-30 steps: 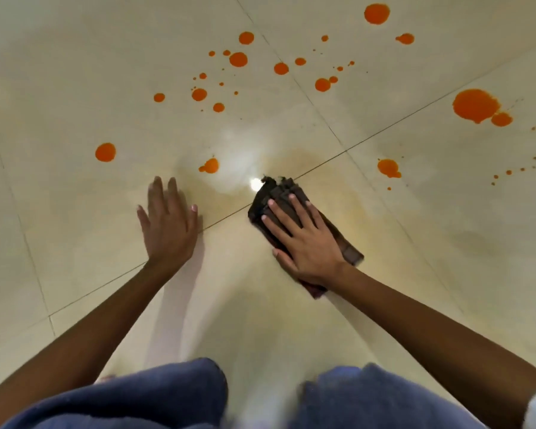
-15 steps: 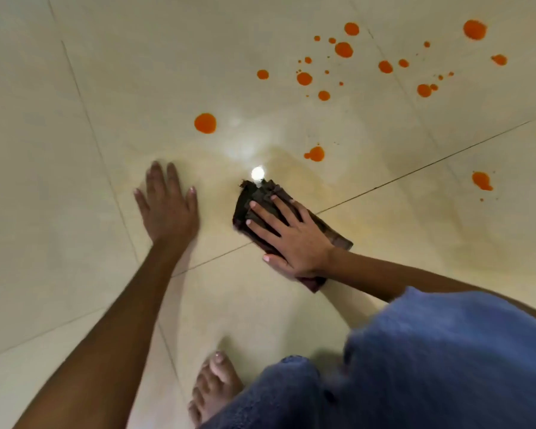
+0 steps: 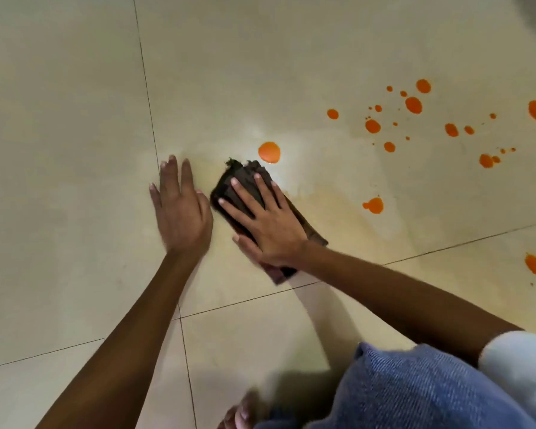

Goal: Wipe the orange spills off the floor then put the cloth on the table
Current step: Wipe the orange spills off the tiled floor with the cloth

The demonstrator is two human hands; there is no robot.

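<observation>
Leftward and forward the cloth (image 3: 248, 193) is travelling — half a second ago it sat well short of the big round drop (image 3: 269, 152), and now its frayed front edge is almost touching that drop. The left hand (image 3: 181, 212) is closing in too; a second ago it was planted well apart from the cloth, and now its thumb side is lying just beside the cloth's near corner.

The right hand (image 3: 268, 222) is pressing flat on top of the dark folded cloth, fingers (image 3: 243, 193) spread wide and straight, not curled around anything. That open, splayed hold looks chosen to spread the weight over the whole pad, so that the fabric is rubbing the floor (image 3: 75, 119) evenly rather than bunching. The left hand is lying palm down on bare tile, fingers stretched and gripping nothing — judging by the crouch, it is serving as a prop while the person is leaning forward over a blue-clad knee (image 3: 415, 388).

Behind the cloth, the tile is showing a faint yellowish smear, which suggests wiped ground. Ahead and to the right, plenty is waiting: a scatter of small orange spills (image 3: 413, 105), a blob with a tail (image 3: 374, 205) and another near the right edge (image 3: 533, 264). The wiping seems far from finished, and no table is showing in view.
</observation>
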